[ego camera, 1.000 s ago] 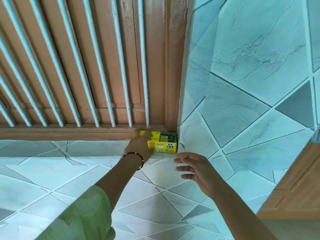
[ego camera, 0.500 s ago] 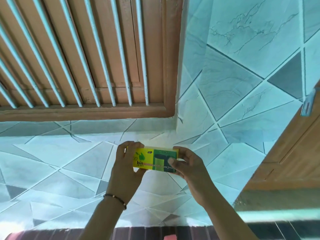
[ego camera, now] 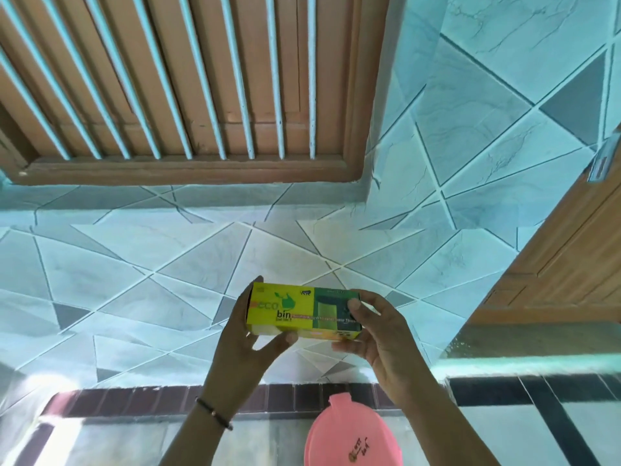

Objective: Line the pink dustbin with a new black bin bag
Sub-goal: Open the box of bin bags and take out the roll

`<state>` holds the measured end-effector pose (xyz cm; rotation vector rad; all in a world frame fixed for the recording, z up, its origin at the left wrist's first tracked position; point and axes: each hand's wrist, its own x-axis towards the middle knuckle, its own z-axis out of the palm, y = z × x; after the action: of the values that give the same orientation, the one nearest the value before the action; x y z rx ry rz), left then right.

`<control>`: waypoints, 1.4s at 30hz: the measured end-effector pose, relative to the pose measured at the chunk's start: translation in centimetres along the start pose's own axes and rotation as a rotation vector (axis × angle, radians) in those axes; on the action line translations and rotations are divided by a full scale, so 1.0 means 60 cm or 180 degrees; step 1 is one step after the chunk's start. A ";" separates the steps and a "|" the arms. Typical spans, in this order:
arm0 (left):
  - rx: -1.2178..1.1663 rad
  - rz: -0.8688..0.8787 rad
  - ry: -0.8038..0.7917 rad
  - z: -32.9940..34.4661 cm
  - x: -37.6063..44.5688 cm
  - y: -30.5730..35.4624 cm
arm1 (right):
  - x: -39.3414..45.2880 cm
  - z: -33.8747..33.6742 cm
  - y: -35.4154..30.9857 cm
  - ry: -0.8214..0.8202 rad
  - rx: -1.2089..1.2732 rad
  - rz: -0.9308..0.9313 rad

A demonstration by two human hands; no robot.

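Pale blue tiled wall (ego camera: 141, 264) fills the background. Both hands grip a yellow-green bin bag box (ego camera: 302, 311) held level: left hand (ego camera: 242, 344) clasping its left end, right hand (ego camera: 383, 334) its right end. Near, below them, sits the pink dustbin (ego camera: 353, 435), lid closed. Far above, a barred wooden window (ego camera: 188, 85).

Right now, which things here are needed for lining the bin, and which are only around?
For the job:
- box of bin bags, held at its ends by the left hand and the right hand
- pink bin lid, below the hands

Just around:
- window bars
- wooden door
- bracelet
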<state>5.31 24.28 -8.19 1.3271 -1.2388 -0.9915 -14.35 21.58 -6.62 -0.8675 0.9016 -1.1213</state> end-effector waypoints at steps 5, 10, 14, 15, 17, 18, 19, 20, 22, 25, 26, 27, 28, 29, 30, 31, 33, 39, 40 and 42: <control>-0.0290 0.0146 0.0325 -0.031 -0.047 -0.009 | -0.045 0.035 0.023 -0.0508 -0.0434 0.0234; -0.0495 -0.0058 0.0293 -0.057 -0.082 -0.038 | -0.084 0.046 0.047 -0.0209 -0.1233 -0.0019; -0.0678 -0.0183 0.0266 -0.055 -0.101 -0.043 | -0.108 0.048 0.063 0.0199 -0.1311 -0.0078; -0.0724 -0.0224 0.0252 -0.053 -0.107 -0.041 | -0.113 0.048 0.064 0.0233 -0.1317 -0.0057; -0.0826 -0.0347 0.0257 -0.051 -0.115 -0.041 | -0.116 0.045 0.062 0.0233 -0.1365 0.0033; -0.0858 -0.0389 0.0275 -0.050 -0.119 -0.040 | -0.118 0.043 0.059 0.0196 -0.1377 0.0071; -0.0874 -0.0422 0.0283 -0.050 -0.121 -0.040 | -0.118 0.041 0.054 0.0150 -0.1371 0.0096; -0.0881 -0.0452 0.0288 -0.049 -0.123 -0.039 | -0.118 0.039 0.050 0.0113 -0.1357 0.0109; -0.0914 -0.0458 0.0326 -0.042 -0.125 -0.034 | -0.118 0.033 0.040 0.0081 -0.1392 0.0088; -0.1239 -0.0445 0.0341 -0.026 -0.126 -0.027 | -0.118 0.026 0.031 0.0147 -0.1657 -0.0009; -0.1319 -0.0459 0.0342 -0.019 -0.126 -0.023 | -0.120 0.022 0.027 0.0167 -0.1798 -0.0071; -0.1379 -0.0463 0.0336 -0.014 -0.126 -0.021 | -0.121 0.018 0.025 0.0184 -0.1939 -0.0134; -0.1421 -0.0460 0.0327 -0.007 -0.125 -0.020 | -0.123 0.014 0.022 0.0204 -0.2048 -0.0191; -0.1449 -0.0466 0.0324 -0.001 -0.124 -0.021 | -0.125 0.010 0.022 0.0235 -0.2134 -0.0239; -0.1470 -0.0491 0.0334 0.005 -0.124 -0.020 | -0.126 0.007 0.021 0.0273 -0.2228 -0.0269; -0.1495 -0.0510 0.0344 0.011 -0.123 -0.018 | -0.126 0.005 0.021 0.0318 -0.2365 -0.0299; -0.1510 -0.0550 0.0366 0.022 -0.122 -0.016 | -0.126 0.004 0.025 0.0386 -0.2779 -0.0328; -0.1556 -0.0793 0.0342 0.033 -0.121 -0.020 | -0.135 0.009 0.037 0.0372 -0.3100 -0.0453; -0.1613 -0.0828 0.0330 0.033 -0.122 -0.019 | -0.137 0.008 0.039 0.0381 -0.3119 -0.0514; -0.1788 -0.0887 0.0364 0.030 -0.125 -0.022 | -0.138 0.003 0.044 0.0451 -0.3105 -0.0663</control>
<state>2.73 31.39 -10.26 1.0993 -0.6253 -1.3212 -14.78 30.21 -7.66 -1.7141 1.5423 -0.8932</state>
